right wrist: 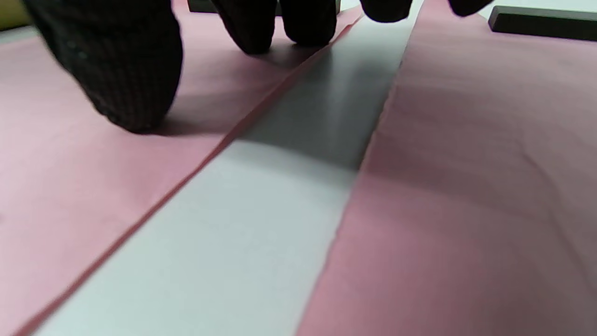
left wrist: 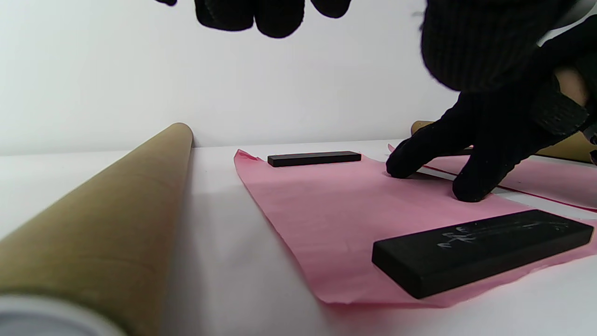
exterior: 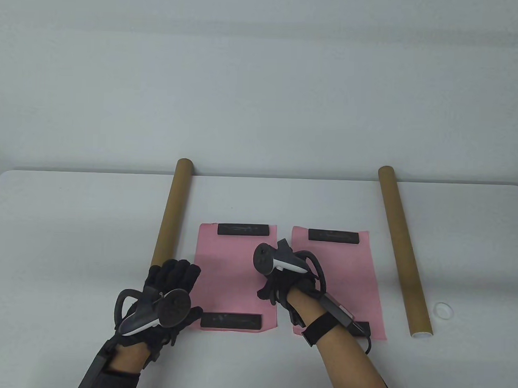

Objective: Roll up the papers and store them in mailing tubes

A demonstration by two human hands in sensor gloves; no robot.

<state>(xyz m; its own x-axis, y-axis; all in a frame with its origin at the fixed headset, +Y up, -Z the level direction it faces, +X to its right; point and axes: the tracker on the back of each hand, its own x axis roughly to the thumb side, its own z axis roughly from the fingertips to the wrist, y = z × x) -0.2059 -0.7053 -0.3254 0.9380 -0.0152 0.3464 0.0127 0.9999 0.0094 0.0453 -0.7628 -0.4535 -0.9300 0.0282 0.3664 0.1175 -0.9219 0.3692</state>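
Note:
Two pink papers lie flat side by side, the left paper (exterior: 230, 278) and the right paper (exterior: 357, 282), each held by black bar weights at its far and near ends. A cardboard mailing tube (exterior: 173, 208) lies left of them and another tube (exterior: 403, 250) lies right. My left hand (exterior: 177, 272) hovers open with fingers spread over the left paper's left edge, beside the left tube's near end. My right hand (exterior: 277, 288) rests its fingertips (left wrist: 471, 186) on the left paper (left wrist: 326, 205) near its right edge. The right wrist view shows those fingers (right wrist: 126, 79) on that paper (right wrist: 70, 186).
Black bars lie at the far end (exterior: 243, 229) and near end (exterior: 231, 320) of the left paper, and one (exterior: 334, 236) on the right paper's far end. My right forearm partly covers the fourth bar (exterior: 362, 327). A white tube cap (exterior: 443, 310) lies right of the right tube.

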